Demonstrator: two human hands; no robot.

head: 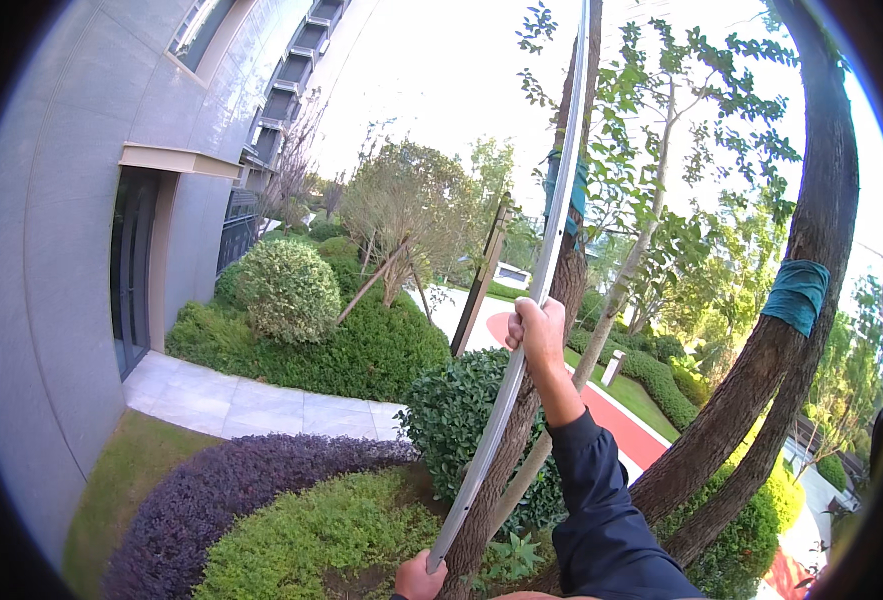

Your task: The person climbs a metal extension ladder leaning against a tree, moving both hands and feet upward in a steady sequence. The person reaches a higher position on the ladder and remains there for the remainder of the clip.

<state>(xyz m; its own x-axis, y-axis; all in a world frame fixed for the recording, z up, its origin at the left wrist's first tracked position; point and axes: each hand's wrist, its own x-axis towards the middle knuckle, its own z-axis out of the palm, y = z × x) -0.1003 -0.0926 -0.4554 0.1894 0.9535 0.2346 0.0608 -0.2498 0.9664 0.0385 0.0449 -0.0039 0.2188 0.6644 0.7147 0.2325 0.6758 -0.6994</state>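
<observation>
A long silver metal pole [503, 405] runs steeply from the bottom centre up past the top edge of the view. My right hand [537, 330], at the end of a dark sleeve, is closed around it near the middle of the picture. Lower down, my left hand [419, 576] grips the pole's bottom end. Behind the pole stands a rough tree trunk [572, 281] with a teal cloth wrap [578, 193]. The pole's upper end is out of view.
A thick forked trunk [824, 187] with a teal wrap rises at the right. Purple shrubs [261, 480], low green shrubs [314, 525] and a dark green bush [456, 420] grow below. A grey building wall [58, 225] with a glass door [132, 262] stands left, beside a paved path [261, 405].
</observation>
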